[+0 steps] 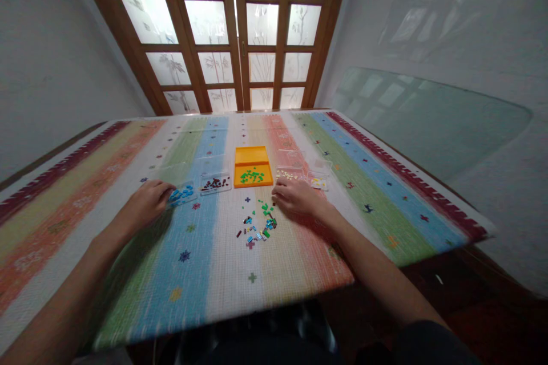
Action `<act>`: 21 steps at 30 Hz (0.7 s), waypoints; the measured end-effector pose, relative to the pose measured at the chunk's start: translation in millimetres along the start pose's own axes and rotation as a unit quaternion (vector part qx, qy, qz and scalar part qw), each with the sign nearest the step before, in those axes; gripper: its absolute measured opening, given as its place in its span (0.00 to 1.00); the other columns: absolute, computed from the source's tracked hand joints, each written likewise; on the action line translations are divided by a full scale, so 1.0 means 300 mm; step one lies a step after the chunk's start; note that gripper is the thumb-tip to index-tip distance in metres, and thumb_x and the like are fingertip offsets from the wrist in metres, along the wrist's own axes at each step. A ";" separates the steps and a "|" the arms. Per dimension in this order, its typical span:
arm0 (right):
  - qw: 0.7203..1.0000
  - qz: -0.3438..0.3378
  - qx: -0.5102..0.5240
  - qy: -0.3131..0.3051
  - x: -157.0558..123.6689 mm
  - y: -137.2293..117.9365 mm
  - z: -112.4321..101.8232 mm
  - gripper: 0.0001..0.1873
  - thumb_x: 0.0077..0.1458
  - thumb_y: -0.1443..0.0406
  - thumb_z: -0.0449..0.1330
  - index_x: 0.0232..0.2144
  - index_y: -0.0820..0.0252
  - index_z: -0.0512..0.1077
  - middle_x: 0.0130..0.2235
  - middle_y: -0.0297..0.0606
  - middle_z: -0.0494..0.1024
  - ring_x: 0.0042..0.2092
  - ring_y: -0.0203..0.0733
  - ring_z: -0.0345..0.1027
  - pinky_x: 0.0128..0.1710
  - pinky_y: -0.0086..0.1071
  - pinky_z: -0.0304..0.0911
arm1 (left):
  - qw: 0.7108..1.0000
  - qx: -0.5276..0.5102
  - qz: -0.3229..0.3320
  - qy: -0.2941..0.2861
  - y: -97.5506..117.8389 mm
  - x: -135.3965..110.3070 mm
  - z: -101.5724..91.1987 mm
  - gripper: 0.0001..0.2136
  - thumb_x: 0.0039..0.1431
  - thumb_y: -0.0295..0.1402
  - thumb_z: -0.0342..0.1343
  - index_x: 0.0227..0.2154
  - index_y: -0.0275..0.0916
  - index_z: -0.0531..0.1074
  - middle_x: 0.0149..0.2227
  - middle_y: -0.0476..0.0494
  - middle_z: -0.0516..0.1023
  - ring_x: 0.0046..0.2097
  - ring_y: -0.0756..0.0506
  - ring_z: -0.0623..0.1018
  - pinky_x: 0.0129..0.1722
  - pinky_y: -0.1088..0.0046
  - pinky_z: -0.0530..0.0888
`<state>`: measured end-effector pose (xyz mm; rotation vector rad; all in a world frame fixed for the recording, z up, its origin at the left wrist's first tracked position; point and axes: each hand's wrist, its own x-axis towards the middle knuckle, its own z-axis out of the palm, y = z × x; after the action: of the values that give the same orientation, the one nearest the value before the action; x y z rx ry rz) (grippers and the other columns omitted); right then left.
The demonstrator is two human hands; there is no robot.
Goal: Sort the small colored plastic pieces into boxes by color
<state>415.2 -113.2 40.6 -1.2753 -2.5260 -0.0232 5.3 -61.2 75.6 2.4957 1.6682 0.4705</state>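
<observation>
My left hand rests on the striped table cloth, fingertips at a small clear tray of blue pieces. My right hand lies palm down just right of a loose heap of small coloured bricks, fingers curled toward it; whether it pinches a piece cannot be seen. Behind the heap sits an orange box with green pieces in its front half. A clear tray of dark pieces stands left of the box, and clear trays with pale and yellow pieces stand right of it.
The table carries a cloth with coloured stripes, and its near edge runs in front of me. A wooden door with frosted panes stands behind the table. White walls close both sides.
</observation>
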 end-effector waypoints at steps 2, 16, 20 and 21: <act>1.000 0.004 0.002 0.005 -0.001 -0.001 -0.001 0.10 0.62 0.67 0.56 0.31 0.59 0.76 0.37 0.41 0.75 0.33 0.38 0.60 0.30 0.34 0.47 | 1.000 -0.011 0.012 0.005 0.031 -0.004 -0.005 0.15 0.57 0.43 0.47 0.31 0.42 0.76 0.34 0.36 0.78 0.40 0.36 0.77 0.48 0.58 0.72; 1.000 -0.007 -0.018 -0.009 0.000 -0.010 -0.022 0.09 0.62 0.67 0.56 0.33 0.60 0.76 0.38 0.42 0.76 0.33 0.38 0.61 0.30 0.34 0.48 | 0.948 -0.130 0.265 -0.117 0.429 -0.073 0.146 0.12 0.69 0.34 0.47 0.42 0.39 0.77 0.40 0.40 0.76 0.42 0.45 0.76 0.43 0.68 0.74; 1.000 -0.010 -0.019 -0.011 0.001 -0.012 -0.027 0.09 0.62 0.67 0.56 0.33 0.61 0.77 0.38 0.42 0.76 0.33 0.38 0.61 0.30 0.34 0.47 | 0.950 -0.100 0.268 -0.128 0.461 -0.055 0.197 0.11 0.68 0.32 0.49 0.39 0.37 0.77 0.38 0.40 0.74 0.39 0.44 0.75 0.40 0.68 0.74; 1.000 -0.010 -0.019 -0.011 0.001 -0.013 -0.028 0.10 0.62 0.67 0.56 0.33 0.61 0.77 0.38 0.42 0.76 0.33 0.38 0.61 0.30 0.34 0.47 | 0.951 -0.093 0.267 -0.126 0.465 -0.050 0.205 0.10 0.68 0.32 0.50 0.38 0.37 0.76 0.37 0.40 0.74 0.39 0.44 0.75 0.40 0.68 0.74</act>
<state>414.2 -116.6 49.1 -1.2714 -2.5680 -0.0622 142.4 -124.5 50.0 2.6994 0.8084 0.3119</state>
